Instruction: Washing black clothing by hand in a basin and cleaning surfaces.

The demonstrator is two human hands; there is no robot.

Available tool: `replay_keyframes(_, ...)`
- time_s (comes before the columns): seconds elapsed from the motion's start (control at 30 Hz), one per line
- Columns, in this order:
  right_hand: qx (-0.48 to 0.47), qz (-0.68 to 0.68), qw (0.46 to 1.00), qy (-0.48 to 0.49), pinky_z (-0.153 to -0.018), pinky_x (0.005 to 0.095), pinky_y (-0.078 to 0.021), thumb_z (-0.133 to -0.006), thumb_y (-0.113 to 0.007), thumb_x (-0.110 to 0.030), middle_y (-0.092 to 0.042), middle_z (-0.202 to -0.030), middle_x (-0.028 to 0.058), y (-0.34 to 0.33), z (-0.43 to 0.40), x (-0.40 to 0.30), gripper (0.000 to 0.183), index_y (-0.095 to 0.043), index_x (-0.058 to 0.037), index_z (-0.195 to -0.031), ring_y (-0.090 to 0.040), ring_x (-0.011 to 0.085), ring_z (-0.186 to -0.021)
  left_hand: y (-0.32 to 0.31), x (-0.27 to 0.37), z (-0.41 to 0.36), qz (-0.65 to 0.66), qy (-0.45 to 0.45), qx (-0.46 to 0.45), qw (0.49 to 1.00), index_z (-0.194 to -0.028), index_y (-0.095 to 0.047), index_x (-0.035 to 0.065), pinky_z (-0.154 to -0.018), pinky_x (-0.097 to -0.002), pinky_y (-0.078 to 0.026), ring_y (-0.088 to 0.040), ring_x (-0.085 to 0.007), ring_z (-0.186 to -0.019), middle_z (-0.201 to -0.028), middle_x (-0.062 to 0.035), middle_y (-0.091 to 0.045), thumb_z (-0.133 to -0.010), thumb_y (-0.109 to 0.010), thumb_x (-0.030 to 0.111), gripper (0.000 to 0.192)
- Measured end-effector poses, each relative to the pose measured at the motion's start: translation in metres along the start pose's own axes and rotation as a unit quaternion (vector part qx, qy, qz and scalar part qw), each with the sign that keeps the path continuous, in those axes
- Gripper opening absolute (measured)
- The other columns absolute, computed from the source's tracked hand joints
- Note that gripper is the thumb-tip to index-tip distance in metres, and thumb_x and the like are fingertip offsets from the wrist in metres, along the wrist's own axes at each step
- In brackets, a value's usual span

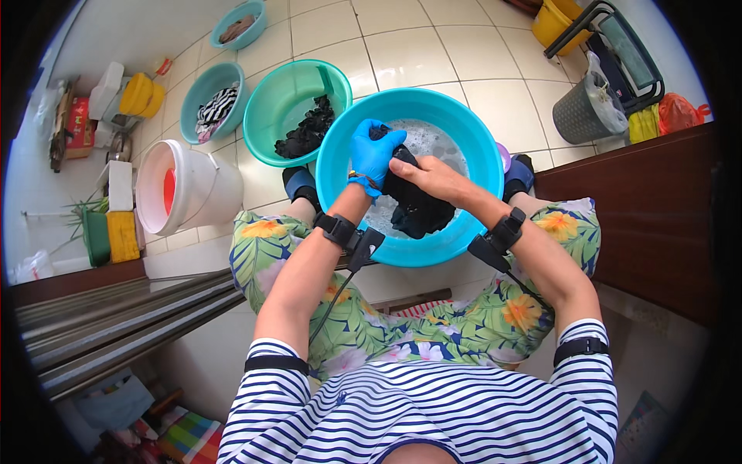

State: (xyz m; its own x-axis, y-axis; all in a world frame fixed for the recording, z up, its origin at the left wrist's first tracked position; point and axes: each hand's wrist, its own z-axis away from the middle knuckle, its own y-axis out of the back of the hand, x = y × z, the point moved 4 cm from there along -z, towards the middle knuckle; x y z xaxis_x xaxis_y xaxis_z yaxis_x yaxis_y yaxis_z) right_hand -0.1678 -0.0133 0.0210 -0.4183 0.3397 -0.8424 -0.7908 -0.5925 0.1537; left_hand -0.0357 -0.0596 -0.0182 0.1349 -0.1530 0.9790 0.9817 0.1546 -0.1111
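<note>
Between my knees stands a turquoise plastic basin (pixel 429 255) holding cloudy, sudsy water (pixel 443 142). My left hand (pixel 374 152), in a blue rubber-like glove, grips one part of a wet black cloth (pixel 420 200). Bare, my right hand (pixel 432 178) pinches the same cloth with the thumb on top, close beside the left. The cloth hangs down from both hands over the suds, its lower end bunched near the basin's front wall. Whether that end touches the water is hard to tell.
Left of it, a green basin (pixel 261 116) holds black cloth (pixel 310 130). Beyond stand a smaller basin (pixel 188 113) with striped cloth and another basin (pixel 261 26). A white bucket (pixel 217 191) is at left, a grey wastebasket (pixel 577 116) at right. A brown wooden panel (pixel 643 214) borders my right.
</note>
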Motion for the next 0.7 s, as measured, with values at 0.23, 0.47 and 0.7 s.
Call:
replay_keyframes(0.23, -0.002, -0.094, 0.995, -0.028, -0.058, 0.025, -0.0481, -0.086, -0.051, -0.051, -0.063, -0.08, 0.0103, 0.004, -0.01, 0.012, 0.06, -0.06, 0.0068, -0.097, -0.062, 0.0159, -0.066, 0.003, 0.032, 0.012, 0.012, 0.088, -0.079, 0.993, -0.093, -0.061, 0.0024, -0.07, -0.026, -0.047, -0.057, -0.0117, -0.073, -0.082, -0.0032, -0.062, -0.078, -0.069, 0.017, 0.022)
replay_keyframes(0.47, -0.023, -0.319, 0.947, 0.018, -0.057, 0.0257, -0.0521, -0.086, -0.055, -0.044, -0.065, -0.086, 0.0122, 0.017, 0.0, -0.005, 0.051, -0.058, 0.0038, -0.103, -0.064, 0.0164, -0.066, 0.001, 0.038, 0.024, 0.289, 0.089, -0.262, 0.917, -0.117, -0.055, 0.0022, -0.094, -0.0316, -0.042, -0.053, -0.0191, -0.109, -0.116, -0.0084, -0.057, -0.081, -0.065, 0.025, 0.044)
replay_keyframes(0.7, -0.06, -0.433, 0.899, 0.025, -0.068, 0.0276, -0.0543, -0.088, -0.055, -0.038, -0.063, -0.098, 0.0114, 0.008, 0.005, -0.011, 0.043, -0.055, -0.0003, -0.11, -0.065, 0.017, -0.08, -0.014, 0.062, 0.044, 0.359, 0.115, -0.309, 0.873, -0.112, -0.055, 0.002, -0.095, -0.0347, -0.043, -0.055, -0.0209, -0.107, -0.112, -0.0103, -0.058, -0.081, -0.064, 0.023, 0.038)
